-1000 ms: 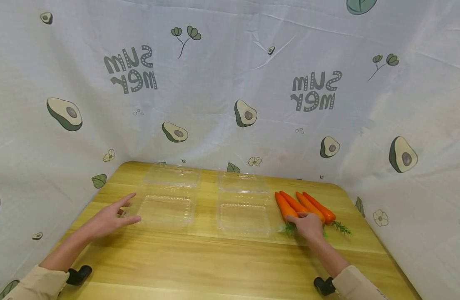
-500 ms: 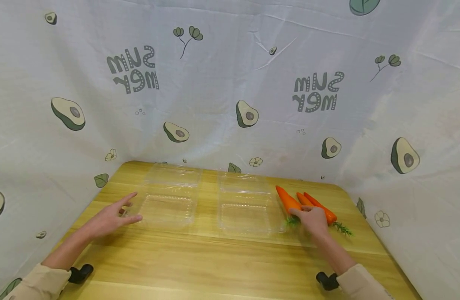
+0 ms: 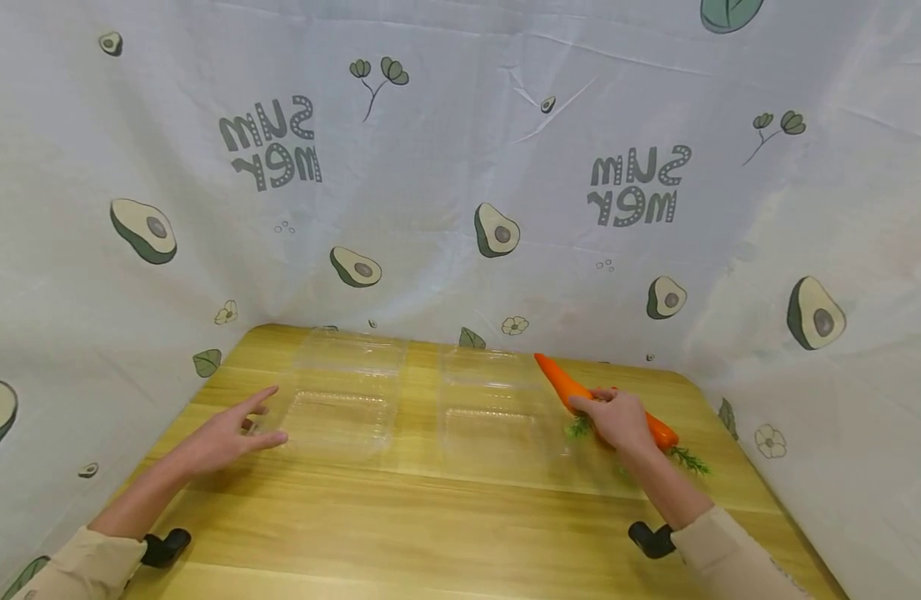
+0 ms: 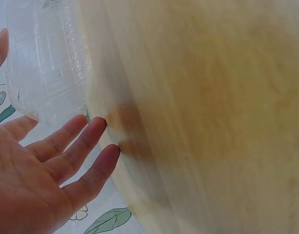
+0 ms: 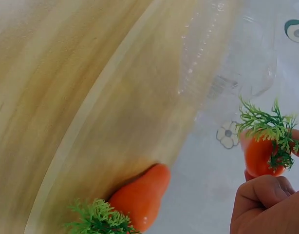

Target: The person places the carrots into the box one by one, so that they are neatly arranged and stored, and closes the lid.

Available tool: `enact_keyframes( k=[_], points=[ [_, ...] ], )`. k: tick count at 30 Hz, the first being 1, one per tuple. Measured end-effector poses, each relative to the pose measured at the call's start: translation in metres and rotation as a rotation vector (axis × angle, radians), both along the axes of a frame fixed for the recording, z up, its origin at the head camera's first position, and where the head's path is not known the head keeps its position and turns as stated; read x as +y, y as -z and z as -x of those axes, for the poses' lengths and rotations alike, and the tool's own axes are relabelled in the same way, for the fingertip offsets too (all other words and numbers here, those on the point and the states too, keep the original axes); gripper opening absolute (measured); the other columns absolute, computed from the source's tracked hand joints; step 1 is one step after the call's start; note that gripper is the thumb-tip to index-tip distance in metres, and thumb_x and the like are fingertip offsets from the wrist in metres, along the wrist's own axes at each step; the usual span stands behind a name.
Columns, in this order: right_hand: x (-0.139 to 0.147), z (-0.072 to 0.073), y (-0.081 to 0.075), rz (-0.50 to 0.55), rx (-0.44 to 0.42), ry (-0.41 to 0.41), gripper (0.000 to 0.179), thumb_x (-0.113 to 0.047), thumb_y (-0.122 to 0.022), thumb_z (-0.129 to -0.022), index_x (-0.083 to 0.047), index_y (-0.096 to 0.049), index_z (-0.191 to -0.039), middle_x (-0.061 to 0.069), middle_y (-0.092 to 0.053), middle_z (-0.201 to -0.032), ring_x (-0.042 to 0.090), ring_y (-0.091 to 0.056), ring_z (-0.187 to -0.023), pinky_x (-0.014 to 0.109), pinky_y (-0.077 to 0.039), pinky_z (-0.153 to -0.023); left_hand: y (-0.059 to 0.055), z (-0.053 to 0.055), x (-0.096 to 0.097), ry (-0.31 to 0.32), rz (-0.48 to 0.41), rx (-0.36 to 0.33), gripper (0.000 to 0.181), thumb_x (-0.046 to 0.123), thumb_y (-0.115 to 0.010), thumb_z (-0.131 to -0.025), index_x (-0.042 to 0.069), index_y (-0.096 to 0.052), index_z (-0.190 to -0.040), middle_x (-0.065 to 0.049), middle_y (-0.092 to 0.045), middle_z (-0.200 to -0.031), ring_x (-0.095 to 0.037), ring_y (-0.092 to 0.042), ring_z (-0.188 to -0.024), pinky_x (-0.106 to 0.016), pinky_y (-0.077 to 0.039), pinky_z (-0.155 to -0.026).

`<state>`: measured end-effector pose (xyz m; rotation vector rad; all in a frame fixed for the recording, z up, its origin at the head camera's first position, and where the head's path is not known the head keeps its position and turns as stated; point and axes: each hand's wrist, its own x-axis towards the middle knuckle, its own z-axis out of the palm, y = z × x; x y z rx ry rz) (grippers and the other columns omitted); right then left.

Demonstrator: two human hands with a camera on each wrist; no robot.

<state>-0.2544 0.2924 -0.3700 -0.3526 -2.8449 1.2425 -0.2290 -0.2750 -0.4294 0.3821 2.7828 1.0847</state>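
Observation:
My right hand point(image 3: 618, 417) pinches an orange carrot point(image 3: 559, 382) near its leafy end, its tip pointing up and to the left. In the right wrist view the held carrot point(image 5: 261, 158) shows its green fronds point(image 5: 269, 124) toward the camera. Another carrot point(image 3: 663, 432) lies on the table under and behind the right hand, partly hidden by it. My left hand point(image 3: 223, 433) is spread beside the left clear plastic box point(image 3: 336, 421), thumb and index finger apart with nothing between them. Some left fingertips reach the table in the left wrist view.
A second clear plastic box point(image 3: 490, 437) stands to the left of the carrots. Both boxes have their lids folded back toward the curtain point(image 3: 430, 167). The wooden table point(image 3: 400, 533) has a curtain behind it and along both sides.
The right hand has lifted the carrot from the group and shifted it up and left, toward the right box's lid. The left hand has stayed nearly still.

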Motion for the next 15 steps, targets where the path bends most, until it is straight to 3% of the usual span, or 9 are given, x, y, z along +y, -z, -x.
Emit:
enact_keyframes(
  k=[3,9,15],
  points=[
    [-0.001,-0.001,-0.003,0.016,0.002,0.005,0.075,-0.047,-0.068,-0.094,0.007,-0.051,-0.143,0.030,-0.043,-0.151,0.040,-0.050,-0.124,0.045,-0.046,-0.097,0.001,0.001,0.000,-0.001,0.000,0.003,0.088,0.043,-0.065,-0.097,0.007,-0.016,-0.162,-0.039,-0.040,-0.147,-0.055,-0.052,-0.124,-0.060,-0.051,-0.089],
    [0.004,-0.005,-0.003,0.055,-0.013,0.009,0.076,-0.045,-0.070,-0.093,0.009,-0.051,-0.142,0.032,-0.045,-0.147,0.034,-0.052,-0.107,0.029,-0.045,-0.076,0.002,0.002,-0.001,-0.009,0.012,0.011,0.088,0.045,-0.064,-0.098,0.008,-0.016,-0.162,-0.038,-0.040,-0.147,-0.056,-0.051,-0.125,-0.061,-0.050,-0.090],
    [0.016,-0.010,-0.006,0.087,-0.047,0.006,0.081,-0.049,-0.067,-0.094,0.008,-0.045,-0.147,0.031,-0.038,-0.153,0.040,-0.049,-0.123,0.040,-0.049,-0.089,0.003,0.002,0.000,-0.007,0.018,0.015,0.088,0.045,-0.065,-0.097,0.007,-0.017,-0.162,-0.038,-0.042,-0.146,-0.056,-0.053,-0.123,-0.062,-0.050,-0.090]
  ],
)
